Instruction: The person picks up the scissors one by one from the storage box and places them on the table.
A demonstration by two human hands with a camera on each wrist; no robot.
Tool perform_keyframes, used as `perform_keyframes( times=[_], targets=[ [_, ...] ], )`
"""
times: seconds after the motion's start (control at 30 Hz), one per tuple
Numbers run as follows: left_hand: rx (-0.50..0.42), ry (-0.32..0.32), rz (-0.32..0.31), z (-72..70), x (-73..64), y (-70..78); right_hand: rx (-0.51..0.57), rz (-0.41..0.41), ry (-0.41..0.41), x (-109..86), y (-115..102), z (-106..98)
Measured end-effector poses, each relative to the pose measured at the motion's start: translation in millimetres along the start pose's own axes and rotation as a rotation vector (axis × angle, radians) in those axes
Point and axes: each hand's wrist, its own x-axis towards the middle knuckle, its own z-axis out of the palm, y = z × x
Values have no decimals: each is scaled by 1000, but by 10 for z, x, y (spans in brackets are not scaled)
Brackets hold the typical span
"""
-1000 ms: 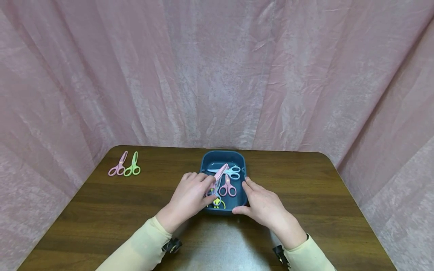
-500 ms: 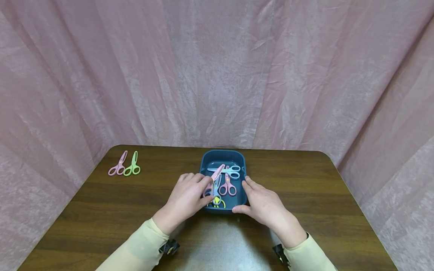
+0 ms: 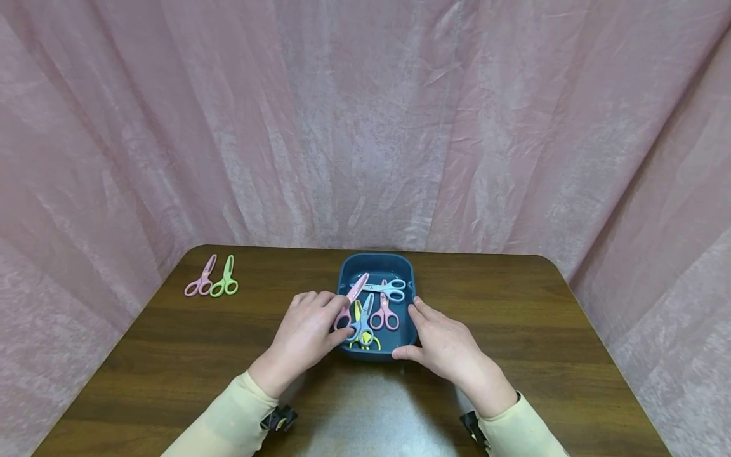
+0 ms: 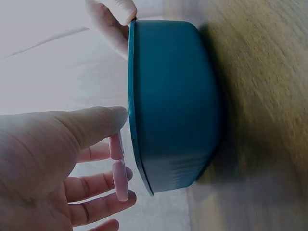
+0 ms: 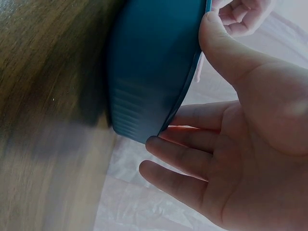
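My left hand [image 3: 305, 331] holds pink scissors [image 3: 358, 289] by the handle, tilted over the left rim of a dark blue bin [image 3: 377, 258]. In the left wrist view, the pink handle loops [image 4: 120, 180] sit between thumb and fingers, beside the bin wall [image 4: 178, 96]. Inside the bin lie blue scissors [image 3: 366, 317], light blue scissors [image 3: 394, 290], another pink pair [image 3: 384, 316] and yellow ones [image 3: 366, 341] partly covered by the blue pair. My right hand [image 3: 448, 343] rests against the bin's near right corner, thumb on the rim, fingers fairly straight along the side.
Pink scissors [image 3: 200, 279] and green scissors [image 3: 226, 279] lie side by side at the far left of the wooden table [image 3: 497, 285]. A pink curtain [image 3: 365, 127] hangs behind the table and along its sides.
My left hand has drawn the pink scissors left, off the pile toward the bin's left rim, uncovering more of the blue and yellow pairs. The right hand stays at the bin.
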Motion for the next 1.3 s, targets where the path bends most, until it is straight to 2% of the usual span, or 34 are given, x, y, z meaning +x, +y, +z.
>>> perform_keyframes(
  times=[0.37, 0.83, 1.3],
  targets=[
    [44, 89, -10, -27, -61, -144, 3, -5, 2, -12, -17, -23],
    [83, 128, -73, -52, -104, -442, 12, 5, 0, -6, -14, -4],
    [105, 63, -174, 42, -196, -770, 11, 5, 1, -1, -9, 7]
  ],
)
